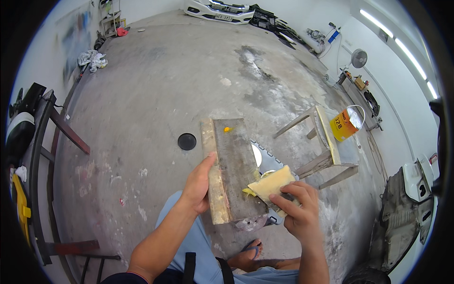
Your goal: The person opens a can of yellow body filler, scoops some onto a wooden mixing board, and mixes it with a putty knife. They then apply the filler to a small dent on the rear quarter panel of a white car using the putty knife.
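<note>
Our left hand (198, 185) grips the board (234, 163) before us, fingers hidden under its left edge; our right hand (302, 208) pinches a yellowish spreader (272, 183) at its lower right. Smudged grey, bearing an orange dab (227, 129), the board half hides a blue-grey piece (268, 162).

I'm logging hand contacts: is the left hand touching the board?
Touching. The head view shows the left hand at the left side of the board, its thumb lying over that tan edge.

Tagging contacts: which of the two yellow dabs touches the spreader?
The paler dab, at the left edge of the spreader in the right hand. The orange-yellow dab sits apart, near the board's far end.
</note>
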Motion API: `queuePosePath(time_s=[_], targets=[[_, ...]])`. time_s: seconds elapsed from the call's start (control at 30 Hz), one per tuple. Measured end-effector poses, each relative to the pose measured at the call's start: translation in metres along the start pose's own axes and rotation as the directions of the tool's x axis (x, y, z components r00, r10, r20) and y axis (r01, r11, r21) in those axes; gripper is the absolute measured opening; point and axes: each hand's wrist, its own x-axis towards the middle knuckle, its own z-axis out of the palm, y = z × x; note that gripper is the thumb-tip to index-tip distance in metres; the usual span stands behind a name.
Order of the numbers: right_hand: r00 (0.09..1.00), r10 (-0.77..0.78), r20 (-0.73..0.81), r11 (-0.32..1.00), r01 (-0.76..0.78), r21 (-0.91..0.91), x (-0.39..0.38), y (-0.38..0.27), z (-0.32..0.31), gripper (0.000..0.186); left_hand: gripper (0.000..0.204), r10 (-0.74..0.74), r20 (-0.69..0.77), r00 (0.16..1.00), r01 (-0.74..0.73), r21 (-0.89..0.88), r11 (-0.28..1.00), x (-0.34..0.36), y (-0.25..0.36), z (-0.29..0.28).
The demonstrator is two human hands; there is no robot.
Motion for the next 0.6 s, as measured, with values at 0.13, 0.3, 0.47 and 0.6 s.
queuePosePath(time_s=[0.13, 0.3, 0.47, 0.6], targets=[[0.997, 0.033, -0.068, 0.997, -0.028, 0.069, 0.003, 0.003, 0.004, 0.053, 0.059, -0.033, 0.010, 0.999, 0.032, 0.049, 0.998, -0.004, -0.002, -0.004], [0.999, -0.040, 0.030, 0.998, 0.041, -0.042, 0.006, 0.003, 0.002, 0.049, 0.058, -0.054, 0.036, 0.998, 0.052, 0.063, 0.997, -0.006, -0.003, -0.010], [0.979, 0.107, -0.175, 0.972, -0.067, 0.224, 0.006, 0.004, 0.007, 0.038, 0.058, -0.042, 0.030, 0.999, 0.040, 0.052, 0.998, -0.007, -0.003, -0.012], [0.954, 0.241, -0.176, 0.884, -0.142, 0.445, 0.005, 0.006, 0.011, 0.031, 0.060, -0.004, 0.040, 0.999, 0.006, -0.040, 0.999, -0.011, -0.003, -0.013]])
